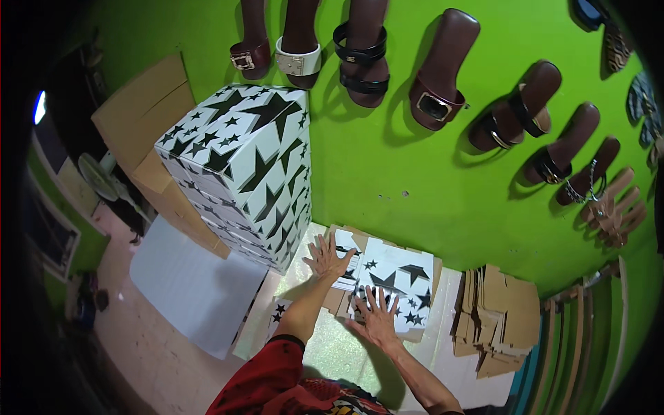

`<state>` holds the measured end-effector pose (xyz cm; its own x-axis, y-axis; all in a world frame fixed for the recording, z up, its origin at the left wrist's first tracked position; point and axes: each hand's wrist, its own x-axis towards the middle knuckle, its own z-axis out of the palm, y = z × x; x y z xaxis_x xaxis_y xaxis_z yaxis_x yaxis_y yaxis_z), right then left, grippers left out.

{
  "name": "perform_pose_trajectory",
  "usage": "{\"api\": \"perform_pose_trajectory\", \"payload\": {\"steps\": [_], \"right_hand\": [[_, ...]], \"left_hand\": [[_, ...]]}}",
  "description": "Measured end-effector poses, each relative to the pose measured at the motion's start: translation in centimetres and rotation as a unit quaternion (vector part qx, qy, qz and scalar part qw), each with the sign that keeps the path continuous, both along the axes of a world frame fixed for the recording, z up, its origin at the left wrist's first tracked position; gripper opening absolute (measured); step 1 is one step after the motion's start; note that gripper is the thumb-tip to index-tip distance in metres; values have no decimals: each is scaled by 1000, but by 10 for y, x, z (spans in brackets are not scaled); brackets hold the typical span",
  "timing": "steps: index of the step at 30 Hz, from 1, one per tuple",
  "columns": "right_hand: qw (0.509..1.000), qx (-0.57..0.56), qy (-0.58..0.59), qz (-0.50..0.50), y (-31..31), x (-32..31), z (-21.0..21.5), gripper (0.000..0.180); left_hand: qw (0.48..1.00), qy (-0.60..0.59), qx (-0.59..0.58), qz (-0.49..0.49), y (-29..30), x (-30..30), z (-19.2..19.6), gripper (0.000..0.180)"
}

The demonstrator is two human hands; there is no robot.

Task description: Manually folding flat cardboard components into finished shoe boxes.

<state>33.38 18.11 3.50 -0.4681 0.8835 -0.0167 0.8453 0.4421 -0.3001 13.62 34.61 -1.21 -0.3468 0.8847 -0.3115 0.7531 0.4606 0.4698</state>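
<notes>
Resting left hand [328,261] and right hand [377,322], spread wide open and gripping nothing, on starred cardboard [398,280] toward five o'clock; between stacked boxes [242,169] toward ten and brown cardboard [510,315] toward four.

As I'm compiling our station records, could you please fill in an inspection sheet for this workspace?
Surface: pale tabletop, partly covered by cardboard.
Work items: white star-printed sheet and smaller white piece on its left, brown cardboard beneath.
Clutter: brown cardboard stack at right; star-printed box stack at left.
Hands: left hand at the smaller white piece; right hand over the star-printed sheet; fingers spread on both.
Cables: nothing seen.
Surroundings: green wall with sandals; fan far left.
</notes>
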Motion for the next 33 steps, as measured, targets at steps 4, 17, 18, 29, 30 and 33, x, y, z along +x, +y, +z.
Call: {"api": "perform_pose_trajectory", "payload": {"steps": [4,17,18,29,30,33], "right_hand": [[999,-36,5,-10,23,-2,-3,84],[996,-78,-3,-42,37,47,-22,90],[995,-90,-3,-41,37,50,-22,90],[1000,14,23,-3,69,58,-13,100],[1000,17,13,3,74,57,-7,100],[1000,-11,-13,-16,76,62,10,99]], "left_hand": [[999,-15,-37,-13,4,8,6,116],[998,-25,-45,-40,12,37,13,124],[997,-26,-53,-45,11,36,13,124],[998,-53,-9,-30,-14,83,6,120],[997,-68,-4,-30,-19,91,-2,120],[996,-89,0,-30,-23,116,-18,118]]}}
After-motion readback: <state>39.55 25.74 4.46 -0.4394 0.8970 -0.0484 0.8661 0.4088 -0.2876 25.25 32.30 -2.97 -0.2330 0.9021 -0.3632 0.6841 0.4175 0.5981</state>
